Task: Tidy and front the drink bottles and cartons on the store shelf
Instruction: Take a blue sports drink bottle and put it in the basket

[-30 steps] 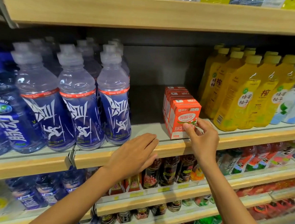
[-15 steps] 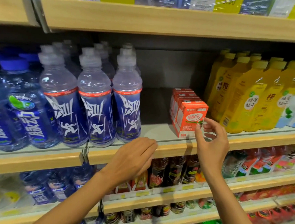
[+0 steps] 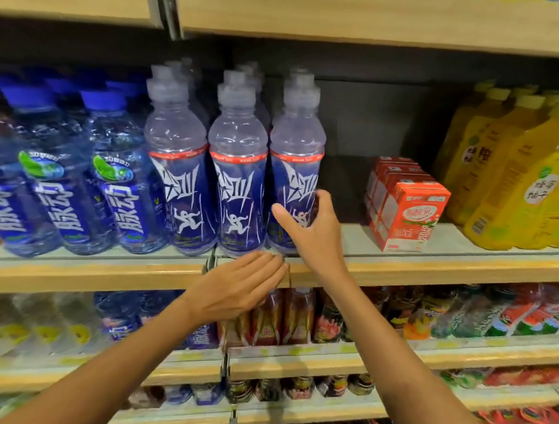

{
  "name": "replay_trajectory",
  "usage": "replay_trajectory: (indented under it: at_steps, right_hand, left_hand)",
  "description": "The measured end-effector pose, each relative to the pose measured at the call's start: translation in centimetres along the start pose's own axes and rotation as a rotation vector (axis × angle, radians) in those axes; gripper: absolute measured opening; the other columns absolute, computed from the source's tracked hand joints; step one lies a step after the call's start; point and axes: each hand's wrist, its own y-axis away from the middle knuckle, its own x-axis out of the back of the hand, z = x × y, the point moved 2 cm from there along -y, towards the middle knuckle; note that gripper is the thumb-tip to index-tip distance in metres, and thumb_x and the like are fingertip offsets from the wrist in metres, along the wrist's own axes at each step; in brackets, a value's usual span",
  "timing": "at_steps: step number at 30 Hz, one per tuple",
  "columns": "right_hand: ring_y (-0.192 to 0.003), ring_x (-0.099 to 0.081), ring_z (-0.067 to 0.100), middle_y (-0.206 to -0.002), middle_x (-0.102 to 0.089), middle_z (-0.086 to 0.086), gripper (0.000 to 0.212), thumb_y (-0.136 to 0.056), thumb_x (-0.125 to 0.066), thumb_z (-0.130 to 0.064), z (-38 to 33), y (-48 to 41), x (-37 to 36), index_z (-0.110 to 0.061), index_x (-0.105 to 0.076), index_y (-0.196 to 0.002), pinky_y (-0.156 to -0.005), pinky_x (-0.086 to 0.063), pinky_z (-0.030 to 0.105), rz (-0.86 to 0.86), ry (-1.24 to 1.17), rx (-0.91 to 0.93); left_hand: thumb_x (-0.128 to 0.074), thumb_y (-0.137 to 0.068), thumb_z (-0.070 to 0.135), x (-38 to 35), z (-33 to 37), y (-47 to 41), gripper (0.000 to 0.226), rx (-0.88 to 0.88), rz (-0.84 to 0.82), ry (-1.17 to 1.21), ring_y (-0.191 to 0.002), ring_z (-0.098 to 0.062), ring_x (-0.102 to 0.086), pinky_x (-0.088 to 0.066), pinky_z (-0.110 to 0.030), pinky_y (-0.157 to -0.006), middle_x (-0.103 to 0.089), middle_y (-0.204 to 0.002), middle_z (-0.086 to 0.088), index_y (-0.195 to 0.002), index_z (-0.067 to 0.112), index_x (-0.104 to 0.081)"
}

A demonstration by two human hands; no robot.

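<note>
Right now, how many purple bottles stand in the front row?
3, side by side at the shelf edge: left bottle, middle bottle, and right bottle, which the right hand grips. More stand behind, partly hidden.

The shelf [image 3: 434, 269] in front of me has a pale wood front edge and a light grey deck. On it, from my left, stand blue-cap bottles [image 3: 113, 182], then purple bottles [image 3: 233, 188] in three upright rows running back. Next comes a bare stretch of deck, then orange cartons [image 3: 408, 215] in one row, front to back, with yellow bottles [image 3: 514, 186] just beside them.
</note>
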Motion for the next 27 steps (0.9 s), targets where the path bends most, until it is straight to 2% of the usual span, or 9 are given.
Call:
replay_trajectory:
  at_steps: [5, 8, 14, 17, 19, 21, 23, 24, 27]
  right_hand:
    - [-0.104, -0.058, 0.018, -0.112, -0.058, 0.007, 0.049, -0.077, -0.077, -0.035, 0.4, -0.8, -1.1, -0.015, -0.049, -0.111, -0.087, -0.051, 0.031, 0.057, 0.047, 0.041]
    - [-0.104, -0.058, 0.020, -0.112, -0.058, 0.009, 0.048, -0.076, -0.078, -0.031, 0.2, -0.9, -0.9, -0.016, -0.046, -0.108, -0.089, -0.051, 0.037, 0.083, 0.050, 0.047]
    - [-0.094, -0.062, 0.001, -0.107, -0.063, -0.006, 0.045, -0.079, -0.076, -0.025, -0.4, 0.3, 2.2, -0.020, -0.048, -0.114, -0.081, -0.050, 0.018, 0.118, -0.008, 0.048]
    - [-0.092, -0.064, -0.001, -0.103, -0.065, -0.011, 0.039, -0.080, -0.075, -0.024, -0.8, 1.5, 4.2, -0.019, -0.054, -0.113, -0.080, -0.052, 0.021, 0.093, -0.019, 0.026]
    - [-0.092, -0.066, 0.006, -0.101, -0.068, -0.009, 0.032, -0.080, -0.075, -0.022, -1.3, 2.5, 5.4, -0.025, -0.057, -0.106, -0.080, -0.055, 0.028, 0.057, -0.049, 0.004]
    - [-0.089, -0.068, 0.008, -0.095, -0.069, -0.013, 0.028, -0.080, -0.074, -0.020, -1.9, 3.7, 6.1, -0.032, -0.056, -0.099, -0.077, -0.056, 0.029, 0.009, -0.104, -0.016]
    - [-0.087, -0.069, 0.007, -0.090, -0.071, -0.016, 0.029, -0.080, -0.075, -0.020, -2.5, 5.0, 6.5, -0.032, -0.057, -0.098, -0.072, -0.056, 0.024, -0.039, -0.163, -0.030]
    - [-0.087, -0.069, 0.007, -0.089, -0.071, -0.016, 0.029, -0.078, -0.076, -0.022, -2.9, 5.7, 6.5, -0.031, -0.057, -0.099, -0.070, -0.056, 0.022, -0.065, -0.188, -0.037]
    - [-0.085, -0.070, 0.007, -0.090, -0.072, -0.016, 0.031, -0.073, -0.073, -0.028, -3.6, 7.4, 5.9, -0.029, -0.058, -0.099, -0.067, -0.054, 0.017, -0.141, -0.227, -0.049]
  left_hand:
    - [-0.024, -0.105, 0.016, -0.2, 0.1, 0.2, 0.037, -0.003, 0.002, -0.024, -0.114, -0.027, -0.062, -0.037, -0.038, -0.106, -0.064, -0.123, -0.016, -0.132, -0.002, -0.043]
    - [-0.035, -0.101, 0.019, 0.2, 0.0, -0.1, 0.038, 0.030, -0.006, -0.008, -0.113, -0.028, -0.063, -0.039, -0.039, -0.106, -0.064, -0.123, -0.018, -0.130, -0.003, -0.048]
    - [-0.036, -0.101, 0.017, 1.5, 0.2, -1.1, 0.038, 0.108, -0.015, 0.107, -0.104, -0.029, -0.066, -0.052, -0.038, -0.095, -0.067, -0.115, -0.018, -0.118, -0.003, -0.064]
    - [-0.048, -0.094, 0.012, 2.5, 0.4, -1.9, 0.029, 0.180, -0.017, 0.187, -0.097, -0.028, -0.066, -0.052, -0.035, -0.089, -0.068, -0.109, -0.017, -0.109, -0.004, -0.067]
    - [-0.059, -0.088, 0.001, 3.5, 0.2, -2.6, 0.022, 0.345, -0.040, 0.355, -0.096, -0.028, -0.065, -0.054, -0.035, -0.082, -0.066, -0.110, -0.016, -0.108, -0.003, -0.065]
    - [-0.058, -0.088, -0.007, 4.8, -0.3, -3.5, 0.024, 0.628, 0.021, 0.570, -0.103, -0.022, -0.062, -0.051, -0.028, -0.085, -0.065, -0.113, -0.012, -0.111, -0.001, -0.063]
    - [-0.051, -0.097, 0.004, 6.4, -1.5, -5.3, 0.023, 0.936, 0.195, 0.783, -0.105, -0.009, -0.059, -0.045, -0.016, -0.090, -0.065, -0.114, -0.003, -0.117, 0.007, -0.062]
    - [-0.050, -0.099, 0.014, 7.2, -2.1, -6.5, 0.023, 1.059, 0.255, 0.943, -0.105, -0.005, -0.059, -0.045, -0.015, -0.091, -0.065, -0.114, 0.001, -0.119, 0.012, -0.061]
    - [-0.049, -0.094, 0.034, 9.4, -2.9, -10.6, 0.035, 1.202, 0.348, 1.485, -0.106, -0.006, -0.063, -0.049, -0.019, -0.087, -0.065, -0.116, 0.002, -0.124, 0.016, -0.055]
